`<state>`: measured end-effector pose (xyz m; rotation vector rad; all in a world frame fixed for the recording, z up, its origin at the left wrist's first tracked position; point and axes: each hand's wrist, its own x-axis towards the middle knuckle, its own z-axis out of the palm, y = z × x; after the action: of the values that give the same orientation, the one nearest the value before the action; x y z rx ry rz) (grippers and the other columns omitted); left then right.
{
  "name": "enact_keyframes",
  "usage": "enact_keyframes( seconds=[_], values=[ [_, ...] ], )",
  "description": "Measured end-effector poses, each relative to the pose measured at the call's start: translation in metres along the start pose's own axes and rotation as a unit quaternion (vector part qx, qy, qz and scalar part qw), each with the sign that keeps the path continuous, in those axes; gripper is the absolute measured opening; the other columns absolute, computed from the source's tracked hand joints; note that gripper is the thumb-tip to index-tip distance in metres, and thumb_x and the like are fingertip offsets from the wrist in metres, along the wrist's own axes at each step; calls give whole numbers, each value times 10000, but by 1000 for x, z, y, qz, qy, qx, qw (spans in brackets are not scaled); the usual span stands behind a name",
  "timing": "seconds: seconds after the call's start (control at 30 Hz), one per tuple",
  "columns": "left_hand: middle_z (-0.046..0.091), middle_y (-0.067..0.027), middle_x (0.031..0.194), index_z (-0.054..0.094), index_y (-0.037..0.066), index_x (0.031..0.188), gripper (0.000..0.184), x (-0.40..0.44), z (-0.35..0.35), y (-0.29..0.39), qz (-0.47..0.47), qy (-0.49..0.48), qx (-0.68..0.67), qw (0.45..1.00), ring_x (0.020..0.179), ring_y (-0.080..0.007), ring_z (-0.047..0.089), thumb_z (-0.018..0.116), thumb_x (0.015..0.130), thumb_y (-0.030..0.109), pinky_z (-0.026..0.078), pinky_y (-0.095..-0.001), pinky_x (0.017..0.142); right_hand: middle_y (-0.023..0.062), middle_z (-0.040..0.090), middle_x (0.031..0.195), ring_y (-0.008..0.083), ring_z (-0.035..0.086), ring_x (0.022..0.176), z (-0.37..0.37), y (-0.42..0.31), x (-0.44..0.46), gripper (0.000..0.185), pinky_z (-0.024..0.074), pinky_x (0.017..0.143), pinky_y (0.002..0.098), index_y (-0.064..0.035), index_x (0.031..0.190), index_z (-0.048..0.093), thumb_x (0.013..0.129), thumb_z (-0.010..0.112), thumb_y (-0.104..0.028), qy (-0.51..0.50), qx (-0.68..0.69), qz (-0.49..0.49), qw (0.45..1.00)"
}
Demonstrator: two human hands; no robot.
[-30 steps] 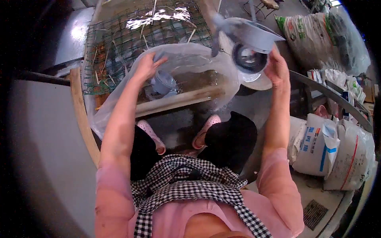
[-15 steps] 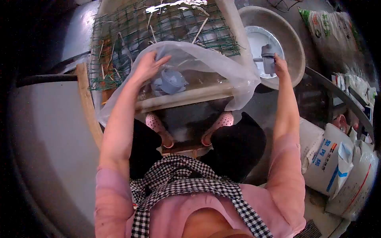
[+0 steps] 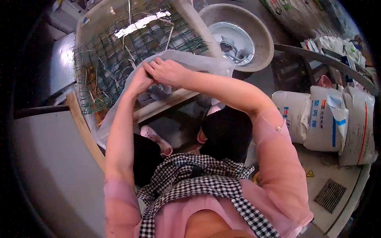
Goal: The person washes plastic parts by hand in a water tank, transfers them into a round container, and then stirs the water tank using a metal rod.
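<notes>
My left hand (image 3: 141, 82) and my right hand (image 3: 168, 73) meet over the mouth of a translucent plastic bag (image 3: 194, 59). The fingers of both are curled and pressed close together; whatever lies between them is hidden. Just below, grey plastic parts (image 3: 156, 94) lie inside the bag, partly covered by my hands. A large round basin (image 3: 260, 33) at the upper right holds grey plastic pieces (image 3: 227, 44) on its pale bottom.
Behind the bag, green wire mesh (image 3: 105, 55) with loose strips covers a large tub (image 3: 194, 20). A grey panel (image 3: 51, 158) with a wooden edge (image 3: 81, 127) stands at left. White printed sacks (image 3: 317, 119) and a curved metal bar (image 3: 329, 59) are at right.
My right hand has left the basin, where it held a grey plastic part, and moved left to join my left hand. The left hand's spread fingers have closed. The view has shifted right.
</notes>
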<state>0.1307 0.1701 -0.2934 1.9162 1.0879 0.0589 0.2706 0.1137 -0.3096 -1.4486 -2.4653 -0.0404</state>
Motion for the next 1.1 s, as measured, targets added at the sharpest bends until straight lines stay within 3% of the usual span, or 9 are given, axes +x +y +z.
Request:
enact_keyframes(
  seconds=[0.33, 0.47, 0.5, 0.53, 0.67, 0.8, 0.87, 0.93, 1.1],
  values=[
    [472, -211, 1208, 401, -57, 1235, 839, -10, -17, -76, -67, -53, -5, 996, 1087, -267, 476, 665, 684, 518, 370, -307, 916, 234, 558, 821, 414, 539, 771, -18, 97, -106, 190, 416, 655, 488, -26, 965, 475, 871, 441, -187, 148, 142, 337, 919],
    [368, -266, 1275, 285, 56, 1332, 911, 4, 1, -112, -65, -39, 253, 965, 1210, -384, 336, 693, 647, 496, 260, -500, 994, 57, 488, 705, 157, 475, 593, -1, 146, -159, 286, 400, 543, 259, -4, 999, 517, 898, 418, -253, 21, 221, 351, 909],
    [351, -266, 1284, 274, 84, 1340, 919, 2, 8, -110, -90, -10, 333, 939, 1216, -400, 317, 707, 635, 482, 237, -530, 991, 5, 431, 693, 76, 404, 548, -1, 148, -161, 244, 346, 477, 190, -4, 994, 513, 902, 403, -202, 62, 568, 491, 658],
    [334, -266, 1293, 262, 112, 1348, 930, 1, 14, -110, -114, 17, 411, 904, 1222, -417, 299, 721, 623, 468, 213, -560, 988, -26, 395, 687, 34, 353, 526, 2, 154, -166, 212, 287, 438, 158, 1, 986, 501, 906, 392, -163, 69, 541, 481, 687],
    [346, -265, 1272, 309, 8, 1280, 731, -3, 39, -144, -36, 121, 515, 848, 1203, -419, 322, 670, 684, 229, 226, -533, 992, 42, 452, 711, 90, 378, 504, 40, 248, -210, 250, 312, 416, 188, 54, 1016, 456, 907, 433, -169, 229, 759, 523, 313],
    [519, -197, 1065, 514, -1, 1020, 277, -7, 32, -157, 68, 153, 566, 807, 1084, -321, 457, 495, 785, 143, 321, -453, 935, 185, 499, 983, 256, 550, 826, 41, 287, -209, 320, 490, 547, 321, 33, 1158, 336, 908, 406, -153, 333, 594, 644, 349],
    [555, -168, 984, 552, 16, 944, 216, -5, 25, -164, 58, 129, 565, 813, 1025, -300, 493, 493, 781, 145, 342, -434, 908, 188, 580, 894, 314, 575, 847, 32, 285, -191, 225, 472, 714, 372, 23, 984, 542, 865, 480, -158, 43, -28, 658, 751],
    [592, -140, 903, 590, 33, 868, 175, -3, 20, -166, 48, 107, 558, 821, 966, -279, 530, 491, 778, 146, 362, -415, 881, 172, 604, 909, 278, 581, 824, -5, 184, -121, 206, 453, 735, 316, 26, 964, 574, 841, 497, -120, 264, -10, 371, 890],
    [627, -92, 804, 643, 108, 800, 181, -8, 6, -149, -6, 189, 471, 862, 840, -262, 580, 488, 770, 196, 409, -378, 810, 166, 579, 888, 331, 568, 778, 19, 8, -45, 221, 466, 687, 388, -44, 995, 551, 793, 543, -132, -190, 360, 61, 911]
  ],
)
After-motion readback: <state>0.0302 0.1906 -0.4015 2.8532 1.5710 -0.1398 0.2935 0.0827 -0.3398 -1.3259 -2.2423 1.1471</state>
